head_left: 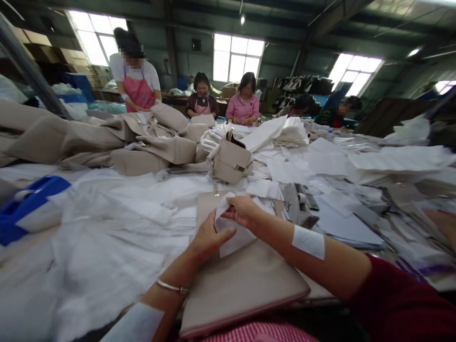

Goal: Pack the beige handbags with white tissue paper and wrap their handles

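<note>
A white sheet of thin paper (pixel 235 241) is between my hands, above a beige handbag (pixel 245 287) lying flat in front of me. My right hand (pixel 245 212) pinches its upper edge with thumb and fingertips. At the sheet's left side, my left hand (pixel 210 240) has its thumb across the front, and its other fingers are partly hidden behind the paper. A small metal fitting (pixel 216 193) shows at the bag's far end. Just beyond stands a small beige bag (pixel 231 164) with a clasp on its front.
Beige bags (pixel 153 152) are piled at the back left. White wrapping sheets (pixel 117 218) cover the left side. A blue plastic object (pixel 32 204) lies far left. Papers (pixel 342 221) and a tape dispenser-like grey item (pixel 301 204) are on the right. Several people work across the table.
</note>
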Motion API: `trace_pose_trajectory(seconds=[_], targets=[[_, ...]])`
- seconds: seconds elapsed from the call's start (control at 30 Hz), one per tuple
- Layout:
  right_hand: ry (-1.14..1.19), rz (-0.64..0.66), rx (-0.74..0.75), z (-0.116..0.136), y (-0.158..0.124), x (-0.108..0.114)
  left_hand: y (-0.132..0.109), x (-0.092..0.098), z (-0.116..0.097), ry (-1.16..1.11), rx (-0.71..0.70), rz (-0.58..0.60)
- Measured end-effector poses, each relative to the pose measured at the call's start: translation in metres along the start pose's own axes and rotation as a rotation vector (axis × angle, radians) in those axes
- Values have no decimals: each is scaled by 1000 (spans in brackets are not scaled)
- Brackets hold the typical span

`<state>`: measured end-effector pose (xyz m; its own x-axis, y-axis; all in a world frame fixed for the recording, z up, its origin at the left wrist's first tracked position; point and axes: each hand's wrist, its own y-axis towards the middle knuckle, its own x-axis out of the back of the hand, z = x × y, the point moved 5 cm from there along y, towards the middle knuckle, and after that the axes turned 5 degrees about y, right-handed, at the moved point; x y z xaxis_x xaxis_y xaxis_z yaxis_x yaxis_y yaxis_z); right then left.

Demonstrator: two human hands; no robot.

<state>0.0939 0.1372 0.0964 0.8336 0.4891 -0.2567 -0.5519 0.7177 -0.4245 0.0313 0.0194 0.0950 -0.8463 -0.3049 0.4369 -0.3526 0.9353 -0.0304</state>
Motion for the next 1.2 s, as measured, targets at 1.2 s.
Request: trace_pose_trajectory(seconds=[1.2], targets=[[-1872, 357, 364, 4, 14, 70, 0, 32, 36, 334, 305, -58]])
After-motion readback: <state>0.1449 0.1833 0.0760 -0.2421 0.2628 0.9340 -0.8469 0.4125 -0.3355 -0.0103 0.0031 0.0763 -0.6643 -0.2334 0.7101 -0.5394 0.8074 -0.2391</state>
